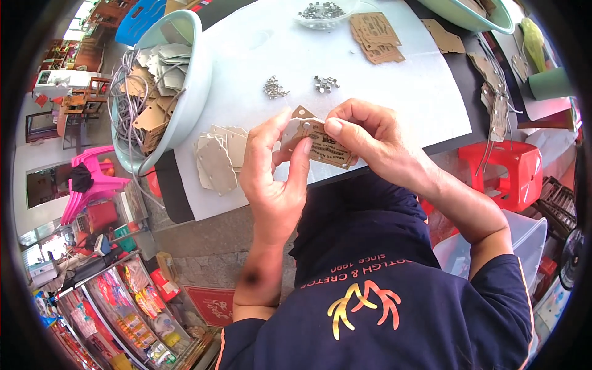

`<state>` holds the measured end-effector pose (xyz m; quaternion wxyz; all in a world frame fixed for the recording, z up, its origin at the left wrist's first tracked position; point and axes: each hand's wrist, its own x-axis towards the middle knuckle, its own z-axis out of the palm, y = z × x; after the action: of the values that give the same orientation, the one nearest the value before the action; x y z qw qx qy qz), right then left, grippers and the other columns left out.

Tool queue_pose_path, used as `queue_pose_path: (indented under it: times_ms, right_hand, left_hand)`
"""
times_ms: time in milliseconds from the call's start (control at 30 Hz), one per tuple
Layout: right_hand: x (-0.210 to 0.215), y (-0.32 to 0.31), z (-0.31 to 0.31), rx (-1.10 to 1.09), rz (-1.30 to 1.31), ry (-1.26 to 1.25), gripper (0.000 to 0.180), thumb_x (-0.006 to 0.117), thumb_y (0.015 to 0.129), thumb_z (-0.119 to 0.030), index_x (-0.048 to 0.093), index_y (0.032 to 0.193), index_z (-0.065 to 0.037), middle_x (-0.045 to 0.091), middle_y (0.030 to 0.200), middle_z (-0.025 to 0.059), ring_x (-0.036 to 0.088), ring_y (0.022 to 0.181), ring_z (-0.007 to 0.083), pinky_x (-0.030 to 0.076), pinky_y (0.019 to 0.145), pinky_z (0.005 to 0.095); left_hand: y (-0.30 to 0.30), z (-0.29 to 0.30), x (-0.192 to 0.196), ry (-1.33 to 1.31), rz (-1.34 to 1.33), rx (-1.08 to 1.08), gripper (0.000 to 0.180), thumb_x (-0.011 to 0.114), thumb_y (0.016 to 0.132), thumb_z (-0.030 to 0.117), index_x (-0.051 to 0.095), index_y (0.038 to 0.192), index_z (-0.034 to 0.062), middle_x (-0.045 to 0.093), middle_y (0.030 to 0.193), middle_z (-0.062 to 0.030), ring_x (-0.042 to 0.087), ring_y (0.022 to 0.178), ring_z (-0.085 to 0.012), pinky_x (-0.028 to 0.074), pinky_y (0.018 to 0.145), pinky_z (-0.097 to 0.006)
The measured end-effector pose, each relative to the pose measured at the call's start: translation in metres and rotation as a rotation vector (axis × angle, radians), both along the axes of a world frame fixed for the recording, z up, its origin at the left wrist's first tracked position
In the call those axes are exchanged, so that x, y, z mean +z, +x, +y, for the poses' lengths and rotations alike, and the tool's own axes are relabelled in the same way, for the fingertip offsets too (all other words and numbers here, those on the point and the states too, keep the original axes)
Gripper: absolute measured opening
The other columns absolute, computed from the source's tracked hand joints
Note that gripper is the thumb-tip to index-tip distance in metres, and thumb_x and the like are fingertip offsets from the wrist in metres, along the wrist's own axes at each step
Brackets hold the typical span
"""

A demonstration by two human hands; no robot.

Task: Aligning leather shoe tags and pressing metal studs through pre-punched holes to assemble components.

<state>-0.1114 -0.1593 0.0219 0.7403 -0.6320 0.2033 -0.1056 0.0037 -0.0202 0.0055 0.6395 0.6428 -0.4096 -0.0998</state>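
Above the table's near edge I hold brown cardboard tags (330, 150) with dark print and small metal studs at their corners. The left part of the cardboard shows a plain, paler face, and I cannot tell how many pieces there are. My left hand (271, 169) pinches that side between thumb and fingers. From the other side, my right hand (379, 137) grips the upper edge, its thumb pressed near a stud. Just beyond the hands lie two small heaps of metal studs, one of narrow pieces (275, 88) and one of round caps (326, 84).
A pale blue basin (200, 74) of tags and grey cords stands left. Plain tags (219, 159) lie on the white sheet (425, 92) near my left hand. Farther off are a stud bowl (320, 23) and printed tags (376, 38). A red stool (509, 172) stands right.
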Motion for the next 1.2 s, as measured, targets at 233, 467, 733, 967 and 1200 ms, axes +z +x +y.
queue_pose_path:
  times_ms: [233,467,733,967,1200]
  right_hand:
    - [0.004,0.006,0.003,-0.083,0.035,0.051,0.028,0.062,0.095,-0.029,0.067,0.095,-0.001,0.058,0.076,-0.0039,0.05,0.072,0.0034,0.043,0.065,0.0223]
    - [0.014,0.003,-0.009,0.021,0.054,0.074,0.026,0.061,0.096,-0.026,0.067,0.104,-0.002,0.066,0.091,0.0008,0.057,0.086,0.0049,0.046,0.076,0.0229]
    - [0.013,0.005,-0.016,0.16,0.0,0.116,0.026,0.065,0.095,-0.028,0.073,0.099,-0.004,0.066,0.081,-0.0034,0.054,0.076,0.0029,0.045,0.068,0.0225]
    - [0.008,0.008,-0.007,0.052,-0.094,0.126,0.026,0.066,0.095,-0.028,0.073,0.092,-0.002,0.062,0.074,-0.0052,0.05,0.071,0.0014,0.041,0.061,0.0238]
    - [0.007,0.012,-0.014,0.054,-0.207,-0.513,0.023,0.068,0.091,-0.023,0.072,0.091,-0.001,0.064,0.077,0.0067,0.059,0.068,0.0134,0.047,0.062,0.03]
  left_hand:
    - [-0.001,-0.001,-0.006,-0.045,-0.099,0.043,0.04,0.066,0.085,-0.011,0.055,0.122,-0.0003,0.055,0.121,-0.0146,0.061,0.108,-0.0208,0.061,0.074,-0.027]
    - [-0.004,0.003,0.002,-0.1,-0.037,-0.056,0.037,0.063,0.085,-0.013,0.05,0.117,0.0017,0.048,0.126,-0.0187,0.061,0.109,-0.0227,0.06,0.078,-0.029]
    - [-0.005,0.005,0.002,-0.124,-0.085,-0.11,0.035,0.061,0.086,-0.014,0.05,0.114,0.0036,0.047,0.127,-0.0203,0.06,0.111,-0.0273,0.058,0.083,-0.031]
    - [-0.004,0.011,0.002,-0.085,0.026,-0.168,0.03,0.058,0.089,-0.013,0.047,0.109,0.0062,0.046,0.131,-0.0201,0.053,0.122,-0.0289,0.049,0.099,-0.038]
    - [-0.002,0.012,0.004,-0.1,0.27,-0.232,0.016,0.06,0.09,-0.009,0.052,0.099,0.002,0.048,0.13,-0.0194,0.057,0.116,-0.0252,0.049,0.097,-0.037]
